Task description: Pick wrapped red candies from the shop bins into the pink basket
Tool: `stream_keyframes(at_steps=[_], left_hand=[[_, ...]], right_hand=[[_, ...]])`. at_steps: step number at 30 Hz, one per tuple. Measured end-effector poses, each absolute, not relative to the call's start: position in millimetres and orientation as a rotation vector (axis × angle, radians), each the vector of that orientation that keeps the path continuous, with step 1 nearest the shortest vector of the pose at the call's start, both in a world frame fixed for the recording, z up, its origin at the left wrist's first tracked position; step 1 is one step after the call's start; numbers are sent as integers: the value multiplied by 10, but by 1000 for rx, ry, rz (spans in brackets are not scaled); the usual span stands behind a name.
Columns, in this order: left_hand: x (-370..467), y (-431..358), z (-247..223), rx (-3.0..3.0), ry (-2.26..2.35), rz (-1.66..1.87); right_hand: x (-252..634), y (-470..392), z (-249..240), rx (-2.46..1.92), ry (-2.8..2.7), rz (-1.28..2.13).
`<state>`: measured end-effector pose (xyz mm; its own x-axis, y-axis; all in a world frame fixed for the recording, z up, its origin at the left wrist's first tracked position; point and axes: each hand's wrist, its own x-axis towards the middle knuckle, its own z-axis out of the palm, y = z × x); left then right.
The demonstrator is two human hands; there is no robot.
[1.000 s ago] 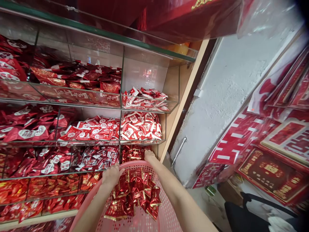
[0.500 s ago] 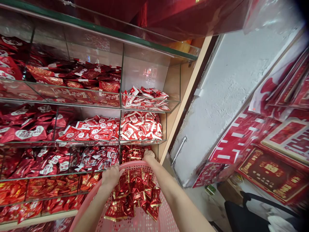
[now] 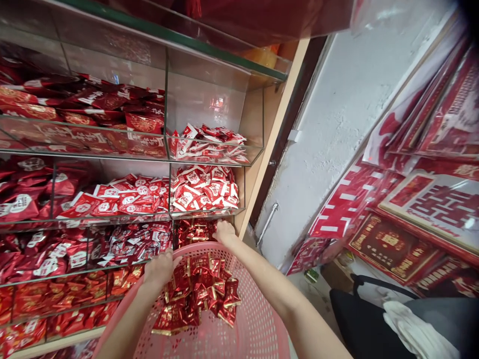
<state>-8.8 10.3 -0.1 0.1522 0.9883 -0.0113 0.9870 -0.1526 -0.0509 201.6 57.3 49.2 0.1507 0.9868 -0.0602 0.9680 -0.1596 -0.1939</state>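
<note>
We are looking down at our two bare arms reaching forward over a pink basket [image 3: 258, 319] with a perforated wall, held up against a glass shelf unit [image 3: 209, 214]. Our left hand [image 3: 159, 269] curls over the basket's far left rim, fingers closed around the edge. Our right hand [image 3: 224, 232] grips the far rim at the top, right below a shelf compartment of red and gold sweets [image 3: 194, 232]; its fingers are bent over the rim, though we cannot tell how tightly. Between our two hands, inside the basket, lies a heap of red and gold foil candies [image 3: 198, 294], touching the left hand's side and sitting just below the right hand. Above them, the shelves hold red and white packets [image 3: 204, 189] in separate glass compartments. To the right stands a white wall [image 3: 337, 124], with red framed decorations [image 3: 422, 209] leaning beyond it.
</note>
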Motion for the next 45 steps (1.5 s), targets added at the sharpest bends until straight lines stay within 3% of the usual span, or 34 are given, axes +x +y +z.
stream_keyframes(at_steps=[8,16,29,45], left_hand=[[-72,78,28,-2362,-2035,74],[-64,58,46,-2361,-2052,65],[-61,46,64,-2358,-2003,91],[-78,89,14,-2362,-2043,114]], right_hand=[[2196,-271,717,-2014,-2157,-8],[2801,-811,627,-1426,-2611,512],[2701,-871,449,-1237,-2987,416],[2699,-731,51,-1115,-3054,-231]])
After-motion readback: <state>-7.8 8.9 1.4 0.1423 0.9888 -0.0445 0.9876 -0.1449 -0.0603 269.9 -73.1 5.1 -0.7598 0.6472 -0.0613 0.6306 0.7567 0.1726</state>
